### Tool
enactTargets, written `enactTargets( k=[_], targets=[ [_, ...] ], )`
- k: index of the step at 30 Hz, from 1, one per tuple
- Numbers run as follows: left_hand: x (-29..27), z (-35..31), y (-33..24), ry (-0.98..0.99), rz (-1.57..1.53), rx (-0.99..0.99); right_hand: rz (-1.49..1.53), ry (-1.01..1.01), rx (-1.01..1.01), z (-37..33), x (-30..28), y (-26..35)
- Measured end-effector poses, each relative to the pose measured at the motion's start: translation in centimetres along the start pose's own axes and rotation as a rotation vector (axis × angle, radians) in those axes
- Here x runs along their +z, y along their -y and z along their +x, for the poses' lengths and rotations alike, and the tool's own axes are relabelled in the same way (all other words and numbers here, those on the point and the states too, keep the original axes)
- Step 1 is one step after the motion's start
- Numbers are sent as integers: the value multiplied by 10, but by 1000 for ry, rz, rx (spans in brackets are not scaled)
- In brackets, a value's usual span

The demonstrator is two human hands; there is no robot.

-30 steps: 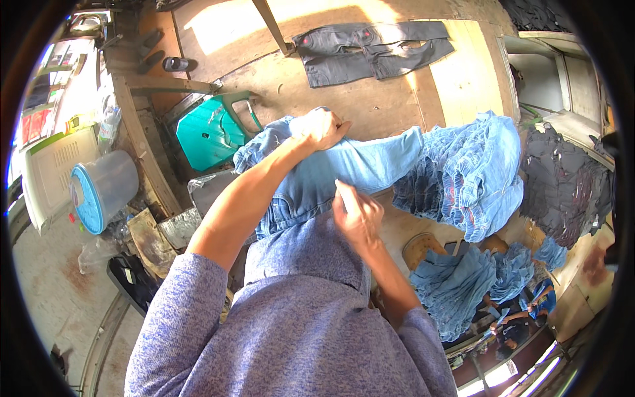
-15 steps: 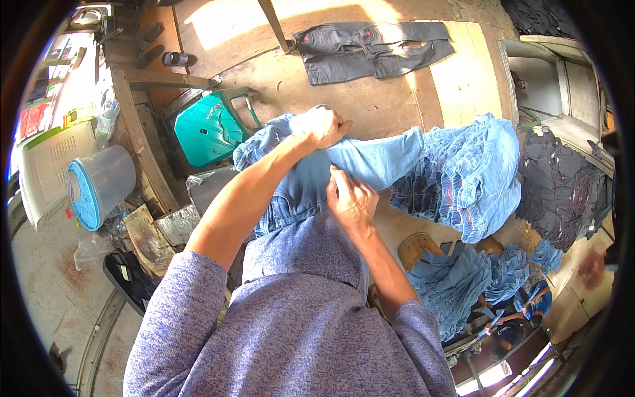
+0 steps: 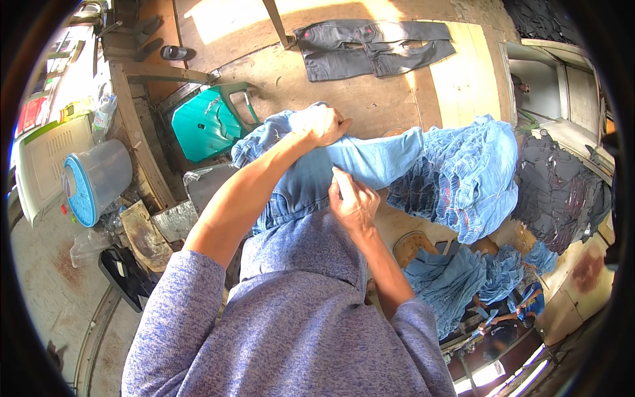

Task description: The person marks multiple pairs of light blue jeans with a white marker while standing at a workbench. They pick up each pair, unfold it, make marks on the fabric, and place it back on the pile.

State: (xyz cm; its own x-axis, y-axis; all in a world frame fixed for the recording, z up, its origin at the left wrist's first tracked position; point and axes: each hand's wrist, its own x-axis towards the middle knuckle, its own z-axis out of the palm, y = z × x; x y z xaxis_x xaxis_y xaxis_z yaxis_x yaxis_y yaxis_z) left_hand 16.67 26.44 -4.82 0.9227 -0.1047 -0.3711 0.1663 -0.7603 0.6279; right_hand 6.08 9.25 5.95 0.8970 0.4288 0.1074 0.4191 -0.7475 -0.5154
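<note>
- The light-blue denim garment (image 3: 317, 165) lies across the person's lap, in front of the hem of the flecked purple-grey knit top (image 3: 311, 331).
- Its cloth is pale and fairly smooth toward the right, deeper blue and bunched at the left end, with stitched seams along the near side.
- The right portion narrows to a rounded, tube-like end beside the pile of blue denim (image 3: 473, 172); whether the two touch cannot be determined.
- Left hand (image 3: 321, 126): the fingers are folded into a fist on the cloth at the garment's far edge.
- Right hand (image 3: 355, 204): the index finger and thumb are close together at the cloth; the other fingers are curled. Whether they pinch anything cannot be determined.
- The pile consists of crumpled, layered cloth with gathered edges and reddish stitching.
- Dark grey trousers (image 3: 347, 56) lie flat on wooden boards (image 3: 383, 99) beyond the lap.
- To the left are a teal moulded-plastic seat (image 3: 206, 126) and a translucent cylindrical tub (image 3: 114, 169) with a blue lid (image 3: 79, 192).
- To the far right is a creased heap of dark cloth (image 3: 559, 188).
</note>
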Motion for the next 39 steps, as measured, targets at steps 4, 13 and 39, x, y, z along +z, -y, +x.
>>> enactTargets(
  k=[4, 13, 39],
  targets=[
    [1, 2, 2, 16, -13, 17, -46, -15, -33, 4, 2, 0],
    [-4, 0, 0, 52, -5, -3, -47, 117, 41, -9, -14, 6],
    [-3, 1, -1, -11, 10, 55, 35, 58, 51, -1, -9, 2]
  ],
)
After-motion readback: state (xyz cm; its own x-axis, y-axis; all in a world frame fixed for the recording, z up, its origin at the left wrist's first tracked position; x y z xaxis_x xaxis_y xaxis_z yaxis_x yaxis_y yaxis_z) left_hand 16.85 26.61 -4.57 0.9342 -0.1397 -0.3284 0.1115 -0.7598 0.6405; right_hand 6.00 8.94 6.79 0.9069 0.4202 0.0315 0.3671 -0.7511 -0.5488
